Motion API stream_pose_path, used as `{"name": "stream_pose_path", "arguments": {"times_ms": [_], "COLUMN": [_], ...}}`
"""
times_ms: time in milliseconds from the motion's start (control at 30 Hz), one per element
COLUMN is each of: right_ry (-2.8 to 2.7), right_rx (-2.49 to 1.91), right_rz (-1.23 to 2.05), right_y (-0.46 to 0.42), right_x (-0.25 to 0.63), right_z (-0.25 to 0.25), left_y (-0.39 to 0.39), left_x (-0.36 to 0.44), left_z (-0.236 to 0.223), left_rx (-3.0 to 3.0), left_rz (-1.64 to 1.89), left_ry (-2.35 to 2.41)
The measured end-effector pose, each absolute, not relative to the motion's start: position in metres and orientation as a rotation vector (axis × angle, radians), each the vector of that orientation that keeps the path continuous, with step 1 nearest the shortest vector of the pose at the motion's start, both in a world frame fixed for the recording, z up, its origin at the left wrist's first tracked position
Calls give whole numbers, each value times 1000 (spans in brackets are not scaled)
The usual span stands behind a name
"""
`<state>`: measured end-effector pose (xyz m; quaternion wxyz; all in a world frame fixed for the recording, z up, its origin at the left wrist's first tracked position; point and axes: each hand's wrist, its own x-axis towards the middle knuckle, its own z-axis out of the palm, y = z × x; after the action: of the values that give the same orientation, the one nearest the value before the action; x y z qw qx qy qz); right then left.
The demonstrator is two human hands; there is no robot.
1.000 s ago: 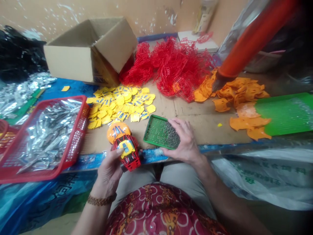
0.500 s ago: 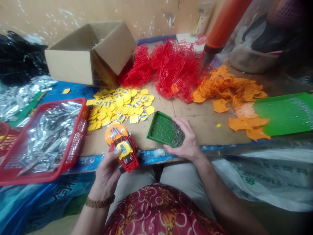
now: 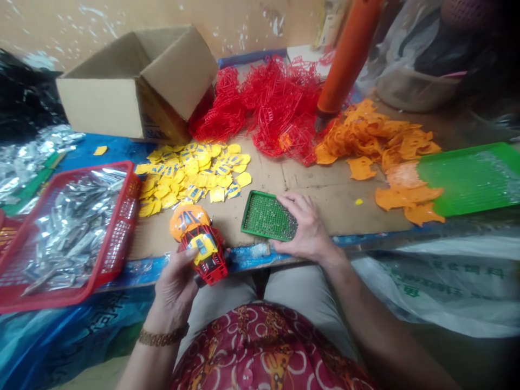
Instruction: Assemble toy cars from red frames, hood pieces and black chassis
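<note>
My left hand [image 3: 174, 290] grips a plastic toy vehicle [image 3: 201, 249] with an orange dome, a red lattice body and a yellow piece on top. Its fingers wrap the underside near the table's front edge. My right hand [image 3: 304, 227] rests on and holds the right end of a small green perforated tray [image 3: 262, 216]. Small metal pieces lie heaped at that end of the tray, partly under my fingers. The tray sits flat on the cardboard surface, a short way right of the toy.
Behind my hands lie yellow plastic pieces [image 3: 190, 176], a heap of red plastic frames [image 3: 280, 108] and orange pieces [image 3: 377, 132]. A foil-filled red basket [image 3: 122, 233] stands left, an open cardboard box [image 3: 174, 70] behind, a larger green tray [image 3: 467, 179] right, and an orange tube [image 3: 349, 59] above.
The small green tray has tilted back flatter under my right hand. The orange tube has swung left over the orange pieces. The toy stays in my left hand.
</note>
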<state>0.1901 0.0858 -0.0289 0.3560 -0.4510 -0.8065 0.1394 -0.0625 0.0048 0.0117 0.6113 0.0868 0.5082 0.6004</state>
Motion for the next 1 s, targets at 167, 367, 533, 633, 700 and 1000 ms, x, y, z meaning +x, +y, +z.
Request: {"name": "stream_pose_path", "arguments": {"times_ms": [167, 367, 533, 633, 700, 1000], "right_ry": [-2210, -2112, -2023, -1989, -1989, -1939], "right_rx": [-1122, -1086, -1066, -1048, -1042, -996], "right_rz": [380, 408, 355, 366, 400, 490], "right_y": [104, 114, 106, 101, 99, 92], "right_x": [219, 248, 241, 230, 224, 209], "right_z": [-16, -7, -18, -24, -25, -25], "left_y": [4, 6, 4, 3, 3, 4], "left_x": [-61, -60, -66, -65, -63, -62], "left_z": [11, 9, 4, 6, 8, 8], "left_rx": [207, 209, 235, 237, 225, 236], "left_rz": [1358, 1341, 1301, 1308, 1324, 1328], "left_ry": [1160, 1111, 1094, 1095, 1103, 1143]}}
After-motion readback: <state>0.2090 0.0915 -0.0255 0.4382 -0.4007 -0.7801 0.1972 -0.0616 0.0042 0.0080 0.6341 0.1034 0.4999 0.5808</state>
